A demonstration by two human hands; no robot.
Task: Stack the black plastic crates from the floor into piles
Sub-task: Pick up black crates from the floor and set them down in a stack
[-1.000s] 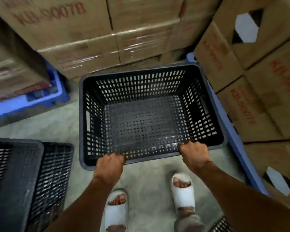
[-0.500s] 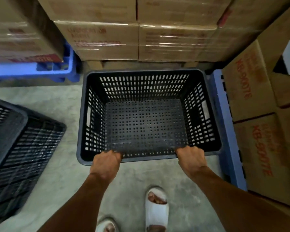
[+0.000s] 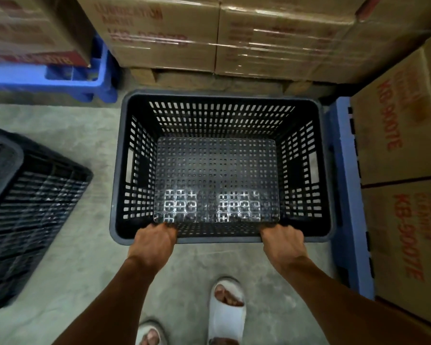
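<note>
My arms are bare to the frame's edge, with no sleeves, watch or gloves on them. My left hand and right hand carry no rings that I can see. I wear white open-toed slides with a broad strap over each foot.

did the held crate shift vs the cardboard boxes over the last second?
Yes. The black crate, gripped at its near rim by the left hand and right hand, has squared up to the cardboard boxes behind it; earlier it sat skewed against them.
</note>
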